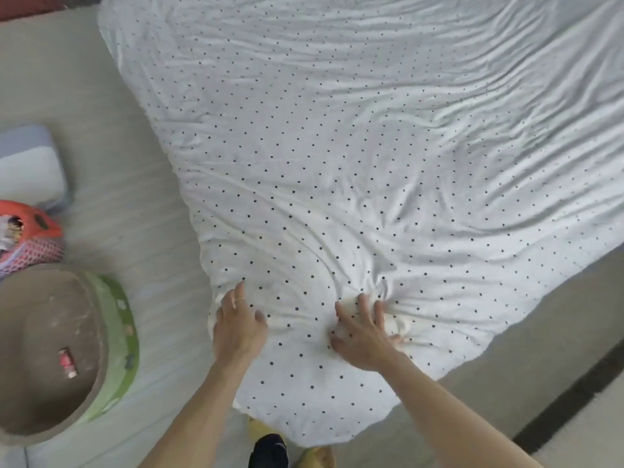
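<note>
A white sheet with small black dots point(354, 157) lies spread and wrinkled over a bed, one corner hanging toward me. My left hand point(238, 324) lies on the sheet's left edge near that corner, its fingers spread, a thin ring on one finger. My right hand point(363, 332) presses into the sheet a little to the right, fingers spread and dug into a bunch of folds that radiate from it.
A round green-rimmed tub point(116, 336) with a small red packet point(68, 362) inside stands on the pale floor at the left. Behind it are an orange-and-pink basket point(37, 238) and a grey-white cushion point(30, 167). A dark floor strip point(574, 403) runs at lower right.
</note>
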Demonstrator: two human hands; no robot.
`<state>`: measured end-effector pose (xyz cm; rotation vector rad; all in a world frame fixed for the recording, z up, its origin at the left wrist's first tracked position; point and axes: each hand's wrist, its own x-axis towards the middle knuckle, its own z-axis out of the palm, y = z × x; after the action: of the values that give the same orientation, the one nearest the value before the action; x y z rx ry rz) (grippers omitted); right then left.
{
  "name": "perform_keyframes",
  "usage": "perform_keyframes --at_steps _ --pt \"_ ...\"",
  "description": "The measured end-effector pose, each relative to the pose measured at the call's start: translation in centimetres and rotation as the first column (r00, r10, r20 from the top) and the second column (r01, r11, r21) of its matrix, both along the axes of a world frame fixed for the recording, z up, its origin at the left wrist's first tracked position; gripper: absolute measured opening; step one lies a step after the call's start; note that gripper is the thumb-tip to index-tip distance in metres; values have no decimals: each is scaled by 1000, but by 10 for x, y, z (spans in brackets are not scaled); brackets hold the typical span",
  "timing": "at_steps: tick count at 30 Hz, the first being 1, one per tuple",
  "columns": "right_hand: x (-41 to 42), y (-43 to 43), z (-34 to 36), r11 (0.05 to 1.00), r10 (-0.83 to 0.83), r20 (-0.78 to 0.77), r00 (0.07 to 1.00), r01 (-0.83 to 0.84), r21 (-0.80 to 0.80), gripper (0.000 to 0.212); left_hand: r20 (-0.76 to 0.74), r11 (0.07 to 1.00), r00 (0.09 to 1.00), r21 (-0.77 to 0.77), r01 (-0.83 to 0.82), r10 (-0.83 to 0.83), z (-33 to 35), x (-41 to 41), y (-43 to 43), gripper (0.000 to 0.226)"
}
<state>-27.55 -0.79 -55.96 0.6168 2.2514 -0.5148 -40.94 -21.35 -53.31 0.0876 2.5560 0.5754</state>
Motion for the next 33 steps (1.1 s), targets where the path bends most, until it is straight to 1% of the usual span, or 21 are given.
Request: perform_keyframes --at_steps 1,3,4,6,8,9,11,12,17,19,21,22,23,24,25,26,27,28,30,32,33 --pt "0 8 2 995 62 37 997 -59 -80 69 -36 997 996 8 76 -76 6 -1 14 64" --pt "-15 55 29 977 112 80 990 -95 -192 55 -94 968 965 18 248 -246 20 -6 58 63" --pt "-24 77 46 968 96 103 990 -68 -243 44 -105 945 939 2 328 -326 25 -8 78 63" --pt "-32 120 76 960 -21 68 997 39 -278 30 -114 896 889 -22 443 -443 32 -12 117 63" --pt "-42 163 98 958 -175 -49 983 159 -237 30 -114 855 848 -41 517 -518 39 -17 159 62" --pt "-45 194 103 949 -268 -153 951 234 -209 33 -121 834 826 -44 550 -551 40 -20 189 63" --pt "-51 241 108 939 -341 -315 886 307 -154 41 -124 801 792 -63 595 -598 42 -20 233 63" --pt "-55 274 110 941 -339 -389 857 317 -122 46 -147 796 784 -58 602 -603 41 -21 267 63" --pt "-81 418 99 960 -137 -578 805 251 122 67 -169 819 802 -82 568 -573 30 -22 408 63" --pt "-87 487 91 938 -7 -702 712 247 242 69 -157 846 832 -104 522 -533 14 -20 474 64" --pt "-77 541 83 900 91 -810 579 301 316 67 -122 855 847 -113 506 -517 1 -16 524 65" --pt "-59 571 70 883 98 -822 561 332 332 67 -98 866 863 -127 483 -495 -8 -9 551 65" --pt "-35 594 52 882 50 -795 605 346 319 68 -89 884 883 -138 446 -460 -16 -1 572 66" --pt "-5 612 30 889 -26 -720 694 345 300 72 -91 894 897 -166 416 -433 -25 9 588 65" --pt "27 632 3 909 -128 -555 822 321 266 79 -77 896 905 -199 397 -418 -33 20 607 65" --pt "57 645 -20 937 -197 -327 924 276 214 87 -62 893 911 -237 383 -407 -41 31 620 65" --pt "78 656 -36 953 -231 -155 961 256 163 90 -30 885 914 -265 384 -405 -46 41 626 66" --pt "89 665 -45 956 -262 -86 961 270 110 89 1 875 916 -298 382 -400 -51 52 631 67" --pt "78 674 -43 963 -267 -95 959 269 16 88 15 880 939 -344 328 -344 -53 62 631 68" --pt "57 681 -28 974 -225 -60 973 224 -17 88 36 874 945 -370 316 -326 -49 60 631 68" --pt "55 682 -17 980 -200 -34 979 199 -26 88 80 865 947 -387 318 -312 -45 58 634 69"
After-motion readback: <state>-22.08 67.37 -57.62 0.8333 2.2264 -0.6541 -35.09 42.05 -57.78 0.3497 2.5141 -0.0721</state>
